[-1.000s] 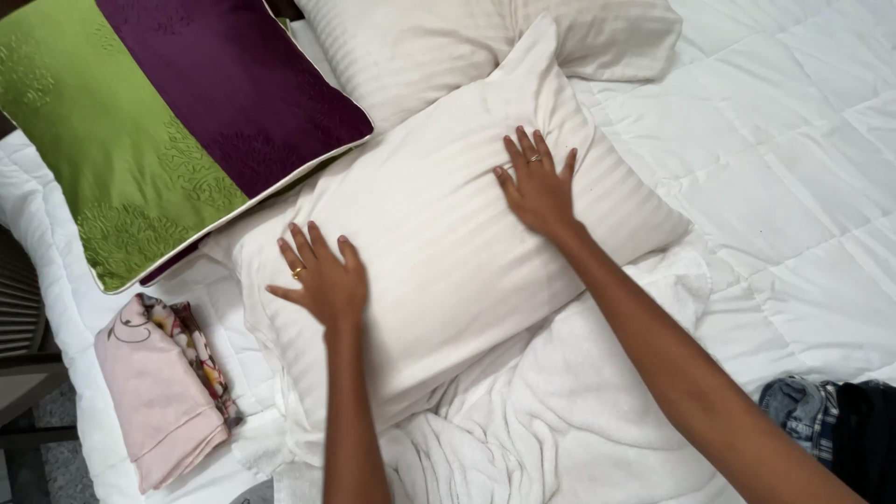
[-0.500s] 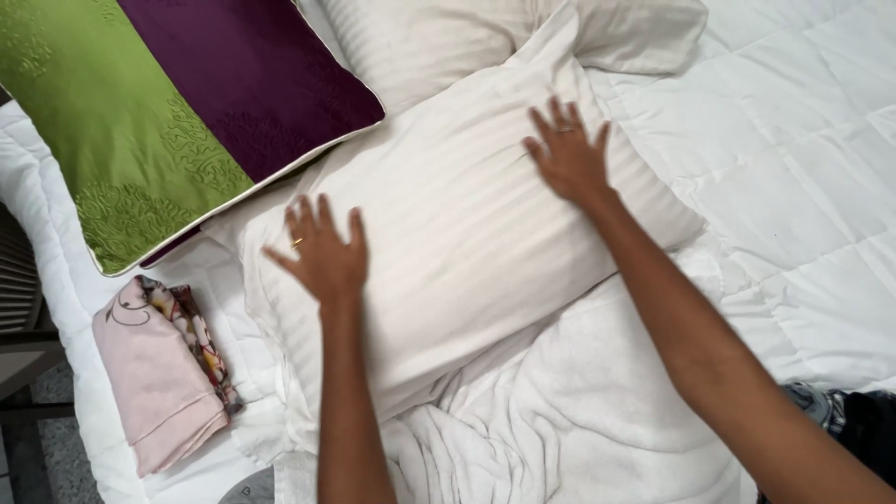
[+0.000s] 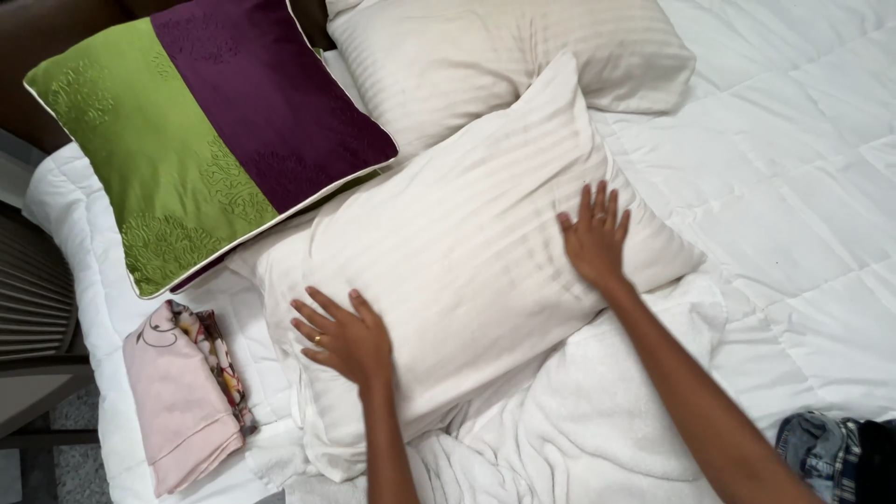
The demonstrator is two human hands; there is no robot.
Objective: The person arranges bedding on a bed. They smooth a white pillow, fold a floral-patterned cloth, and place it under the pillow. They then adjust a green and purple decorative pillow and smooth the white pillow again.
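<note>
Nearest: left hand (image 3: 347,341) flat on front pillow (image 3: 467,261), approx 7 o'clock on it; fingers spread, gripping nothing. Right hand (image 3: 595,241) flat at approx 3 o'clock, fingers likewise splayed. Pillow lies mid-bed, diagonal, on white duvet (image 3: 793,187). Judged light, soft, squashy, cover prob. slippery; best taken at opposite corners/edges.

Count: white pillows x2 (2nd pillow (image 3: 495,56) at 12), green-purple cushion (image 3: 205,131) x1 at 10, folded pink cloth (image 3: 177,401) x1 at 8.

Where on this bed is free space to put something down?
Free: the white quilted duvet right of the white striped pillow under both hands. Crowded: the left edge, with the green and purple cushion and folded pink cloth.
</note>
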